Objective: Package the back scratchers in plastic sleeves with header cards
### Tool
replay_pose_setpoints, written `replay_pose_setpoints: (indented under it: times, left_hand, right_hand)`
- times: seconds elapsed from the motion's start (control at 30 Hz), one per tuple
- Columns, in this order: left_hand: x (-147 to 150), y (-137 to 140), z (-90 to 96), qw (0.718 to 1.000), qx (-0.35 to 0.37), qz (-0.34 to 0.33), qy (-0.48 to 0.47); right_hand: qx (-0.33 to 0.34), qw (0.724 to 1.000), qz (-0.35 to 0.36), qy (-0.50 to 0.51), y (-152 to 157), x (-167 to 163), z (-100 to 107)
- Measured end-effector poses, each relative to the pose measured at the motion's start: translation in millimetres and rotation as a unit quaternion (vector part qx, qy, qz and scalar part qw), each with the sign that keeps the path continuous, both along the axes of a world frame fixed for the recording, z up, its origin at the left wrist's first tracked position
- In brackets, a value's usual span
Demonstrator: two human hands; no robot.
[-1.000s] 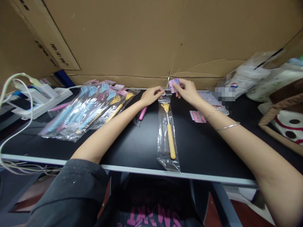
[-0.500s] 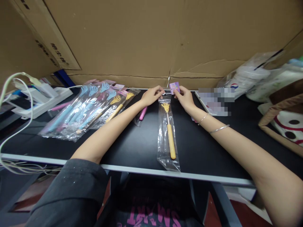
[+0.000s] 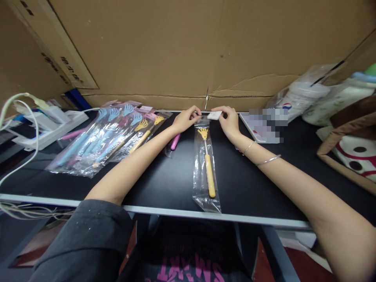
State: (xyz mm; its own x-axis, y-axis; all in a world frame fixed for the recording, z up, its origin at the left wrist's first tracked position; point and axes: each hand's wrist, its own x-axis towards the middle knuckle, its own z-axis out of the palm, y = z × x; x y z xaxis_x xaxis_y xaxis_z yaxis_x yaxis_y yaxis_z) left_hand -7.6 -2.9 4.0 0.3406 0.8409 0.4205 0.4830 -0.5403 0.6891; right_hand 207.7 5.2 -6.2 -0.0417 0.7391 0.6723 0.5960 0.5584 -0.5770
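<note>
A yellow back scratcher (image 3: 209,174) with a hand-shaped head lies inside a clear plastic bag (image 3: 200,188) in front of me. At the bag's top end, my left hand (image 3: 187,119) pinches the edge of the plastic. My right hand (image 3: 230,122) holds a small card (image 3: 214,115) between thumb and fingers, its white side showing, just over the top of the bag. Under my left wrist a pink handle (image 3: 175,141) sticks out in its own plastic. Part of another small item is mostly hidden behind my right wrist.
Several bagged blue and yellow back scratchers (image 3: 110,133) lie in a pile at left, beside a white power strip (image 3: 58,127) with cables. On the right are a phone-like white-edged object (image 3: 249,127), a bagged cup (image 3: 305,94) and a brown-handled bag (image 3: 326,150). Cardboard (image 3: 164,51) walls the back.
My right hand has tilted the card from its printed purple face to its white side and brought it down near the bag opening. My left hand stays at the bag's top.
</note>
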Motion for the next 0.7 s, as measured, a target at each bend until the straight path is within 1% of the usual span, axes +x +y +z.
replay_pose_setpoints:
  times: [0.13, 0.2, 0.33, 0.47, 0.6, 0.7]
  left_hand:
    - [0, -2, 0.9, 1.0, -0.005, 0.0, -0.005]
    - [0, -3, 0.9, 1.0, -0.005, 0.004, -0.004]
    - [0, -1, -0.3, 1.0, -0.01, 0.0, -0.01]
    - [-1, 3, -3.4, 0.999, -0.017, -0.019, -0.035]
    - [-2, 6, -6.3, 0.997, -0.025, -0.043, -0.052]
    - [-3, 7, -7.1, 0.997, -0.028, -0.042, -0.053]
  right_hand:
    - [-0.023, 0.996, 0.078, 0.033, -4, -4, 1]
    - [-0.034, 0.993, 0.102, 0.039, -5, -6, 2]
    - [-0.049, 0.992, 0.118, 0.012, -8, -8, 4]
    - [-0.052, 0.992, 0.116, -0.007, -10, -7, 5]
    - [-0.052, 0.989, 0.138, 0.021, -4, -8, 1]
    - [-0.051, 0.984, 0.164, 0.051, 0, -10, -3]
